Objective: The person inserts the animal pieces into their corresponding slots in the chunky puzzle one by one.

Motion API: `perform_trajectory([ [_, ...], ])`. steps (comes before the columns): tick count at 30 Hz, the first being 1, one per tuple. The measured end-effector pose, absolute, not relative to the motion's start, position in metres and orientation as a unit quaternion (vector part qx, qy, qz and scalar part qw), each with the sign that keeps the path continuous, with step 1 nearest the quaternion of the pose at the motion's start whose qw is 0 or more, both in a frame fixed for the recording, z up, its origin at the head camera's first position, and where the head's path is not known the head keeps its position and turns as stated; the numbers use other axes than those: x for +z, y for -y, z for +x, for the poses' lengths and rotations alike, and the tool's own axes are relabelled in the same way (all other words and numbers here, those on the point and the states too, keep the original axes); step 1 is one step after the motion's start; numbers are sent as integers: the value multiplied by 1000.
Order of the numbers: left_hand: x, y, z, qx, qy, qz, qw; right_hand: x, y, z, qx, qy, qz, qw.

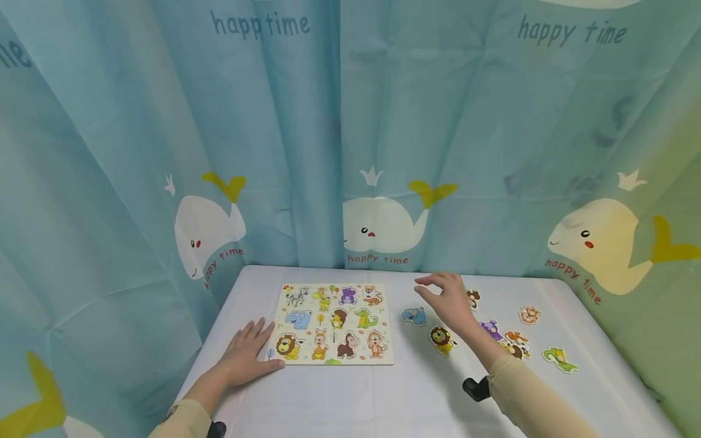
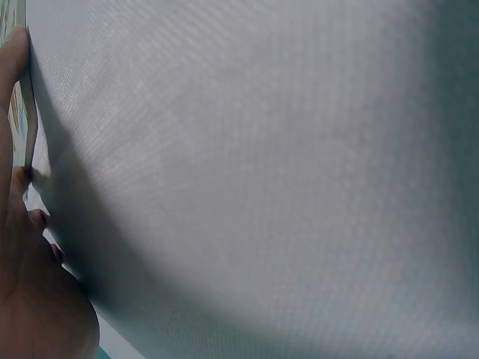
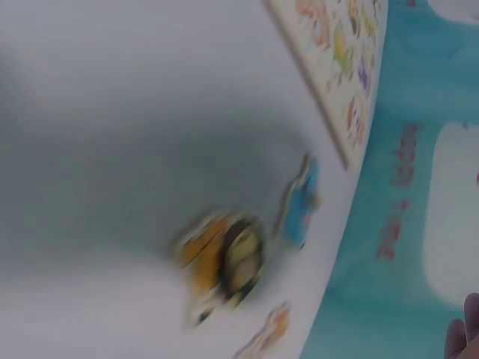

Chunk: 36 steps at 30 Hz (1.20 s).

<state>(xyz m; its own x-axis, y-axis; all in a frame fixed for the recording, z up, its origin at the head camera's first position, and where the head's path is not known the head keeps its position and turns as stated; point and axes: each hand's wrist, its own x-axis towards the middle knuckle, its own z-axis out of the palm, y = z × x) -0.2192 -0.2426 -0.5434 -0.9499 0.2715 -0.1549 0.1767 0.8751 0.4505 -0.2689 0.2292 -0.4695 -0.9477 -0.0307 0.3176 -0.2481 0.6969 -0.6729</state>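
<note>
A flat animal puzzle board point(image 1: 335, 306) lies on the white table, printed with several animal pictures. My left hand point(image 1: 249, 353) rests at its lower left corner, fingers spread along the left side and thumb touching the front edge. In the left wrist view, the thumb and fingers show at the board's edge point(image 2: 30, 127). My right hand point(image 1: 451, 302) hovers right of the board, thumb and index finger curved toward each other with a gap between them. Below it lie a blue elephant piece point(image 1: 414, 316) and a lion piece point(image 1: 442, 340); both look blurred in the right wrist view.
Farther right lie a purple hippo piece point(image 1: 491, 330), a tiger piece point(image 1: 529, 314), a green crocodile piece point(image 1: 560, 359) and a small overlapping pile of pieces point(image 1: 515, 345). A brown piece point(image 1: 473, 298) is partly behind the right hand. A blue whale-print curtain point(image 1: 306, 152) hangs behind the table.
</note>
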Motion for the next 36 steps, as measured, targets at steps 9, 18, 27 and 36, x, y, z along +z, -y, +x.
perform_trajectory([
  [9,-541,241,-220,219,-963,116,109,-473,-297,-238,360,916,21,179],
  [18,-542,242,-219,215,-963,118,107,-472,-346,-218,334,923,-38,186],
  [27,-543,242,-217,220,-963,114,110,-493,-367,-211,281,947,-52,147],
  [36,-540,241,-218,221,-962,113,112,-521,-377,-207,189,976,-61,89],
])
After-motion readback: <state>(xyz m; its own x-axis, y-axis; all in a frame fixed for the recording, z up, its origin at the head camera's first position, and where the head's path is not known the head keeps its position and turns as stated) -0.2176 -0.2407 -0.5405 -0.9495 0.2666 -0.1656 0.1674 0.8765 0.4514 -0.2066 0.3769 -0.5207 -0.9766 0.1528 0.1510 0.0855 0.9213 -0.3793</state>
